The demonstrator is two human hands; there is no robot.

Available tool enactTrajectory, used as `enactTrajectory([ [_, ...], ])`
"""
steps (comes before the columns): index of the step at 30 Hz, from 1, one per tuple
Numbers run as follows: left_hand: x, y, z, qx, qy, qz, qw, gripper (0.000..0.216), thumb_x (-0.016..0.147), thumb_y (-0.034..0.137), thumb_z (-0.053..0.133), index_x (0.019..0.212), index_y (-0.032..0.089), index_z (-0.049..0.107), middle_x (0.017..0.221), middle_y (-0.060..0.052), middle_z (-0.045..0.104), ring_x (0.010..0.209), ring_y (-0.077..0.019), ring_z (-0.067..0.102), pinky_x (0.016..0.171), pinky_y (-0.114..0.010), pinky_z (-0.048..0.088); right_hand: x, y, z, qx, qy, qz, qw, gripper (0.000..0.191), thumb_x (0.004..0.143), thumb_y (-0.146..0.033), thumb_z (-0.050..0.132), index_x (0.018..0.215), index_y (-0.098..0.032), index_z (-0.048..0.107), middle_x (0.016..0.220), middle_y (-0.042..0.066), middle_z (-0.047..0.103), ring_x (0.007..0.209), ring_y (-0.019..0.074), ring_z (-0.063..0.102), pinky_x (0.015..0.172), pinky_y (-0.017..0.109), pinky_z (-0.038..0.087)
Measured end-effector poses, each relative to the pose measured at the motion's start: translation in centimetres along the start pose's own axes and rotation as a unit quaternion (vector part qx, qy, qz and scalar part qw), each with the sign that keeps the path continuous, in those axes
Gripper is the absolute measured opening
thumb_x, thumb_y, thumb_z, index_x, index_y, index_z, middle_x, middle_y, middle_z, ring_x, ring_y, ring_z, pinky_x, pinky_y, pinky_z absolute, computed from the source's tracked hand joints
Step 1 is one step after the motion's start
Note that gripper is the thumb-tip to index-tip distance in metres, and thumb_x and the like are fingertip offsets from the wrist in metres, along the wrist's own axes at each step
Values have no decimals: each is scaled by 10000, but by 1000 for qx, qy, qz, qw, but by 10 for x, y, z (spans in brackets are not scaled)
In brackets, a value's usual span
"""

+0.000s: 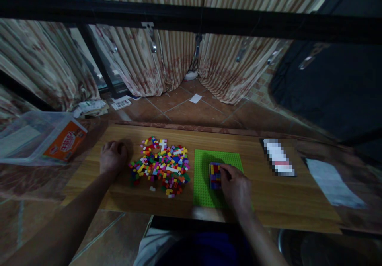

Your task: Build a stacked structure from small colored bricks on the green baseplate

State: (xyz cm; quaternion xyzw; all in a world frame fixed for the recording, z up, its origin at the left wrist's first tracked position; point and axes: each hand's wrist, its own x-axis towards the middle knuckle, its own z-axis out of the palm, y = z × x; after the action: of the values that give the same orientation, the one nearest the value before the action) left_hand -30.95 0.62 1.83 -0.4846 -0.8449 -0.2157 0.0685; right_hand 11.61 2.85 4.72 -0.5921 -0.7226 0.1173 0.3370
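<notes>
My right hand (236, 186) is closed, its thumb and fingers pinched at the right side of a small block of stacked toy bricks (215, 174). The block has red, yellow, purple and blue pieces and sits on a green studded baseplate (203, 182). Whether a separate loose brick is between the fingertips is hidden. On the left part of the table, my left hand (112, 156) rests with its fingers curled in, and nothing shows in them. Just right of it spreads a pile of loose multicoloured toy bricks (162, 164).
The wooden table (256, 202) carries a phone (279, 157) at the right, with a pale plastic bag (332, 182) beyond it. A clear plastic bin (18, 154) with an orange label stands at the left. Striped curtains (179, 59) hang behind a dark metal rail (179, 17).
</notes>
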Motion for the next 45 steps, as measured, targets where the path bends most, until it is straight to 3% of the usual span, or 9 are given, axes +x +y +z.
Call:
enactTrajectory([
  [9, 0, -1, 1, 9, -2, 4, 1000, 289, 832, 346, 439, 971, 173, 624, 1045, -152, 604, 1084, -328, 529, 961, -482, 445, 3, 6, -10, 9, 14, 25, 1000, 352, 920, -399, 460, 951, -166, 721, 924, 114, 742, 802, 234, 676, 730, 358, 515],
  [15, 0, 1, -1, 11, -2, -2, 1000, 284, 829, 348, 437, 958, 176, 623, 1036, -146, 603, 1079, -332, 522, 955, -480, 445, 13, 14, -7, -29, 75, -20, 997, 354, 914, -431, 498, 1010, -151, 692, 1014, 141, 690, 975, 268, 595, 876, 436, 472],
  [21, 0, 0, -1, 13, -3, -3, 1000, 302, 830, 341, 435, 976, 162, 630, 1047, -152, 608, 1076, -322, 528, 941, -466, 441, 11, 23, 9, -24, 39, 2, 999, 435, 908, -498, 495, 1078, -139, 674, 1115, 163, 651, 1081, 285, 548, 964, 481, 430],
  [29, 1, -3, 2, 10, 10, 7, 1000, 275, 820, 333, 458, 951, 169, 635, 1030, -141, 616, 1068, -317, 534, 943, -463, 440, 10, 23, 10, 18, -22, 36, 999, 509, 919, -554, 434, 1053, -128, 679, 1049, 162, 671, 989, 280, 594, 911, 446, 463],
  [45, 0, -2, 2, 15, 5, 3, 1000, 312, 829, 339, 450, 975, 148, 649, 1041, -163, 612, 1059, -336, 540, 928, -495, 456, 11, 29, 11, 67, -37, 23, 997, 470, 905, -555, 460, 1045, -173, 695, 1044, 137, 684, 988, 265, 611, 912, 444, 468],
])
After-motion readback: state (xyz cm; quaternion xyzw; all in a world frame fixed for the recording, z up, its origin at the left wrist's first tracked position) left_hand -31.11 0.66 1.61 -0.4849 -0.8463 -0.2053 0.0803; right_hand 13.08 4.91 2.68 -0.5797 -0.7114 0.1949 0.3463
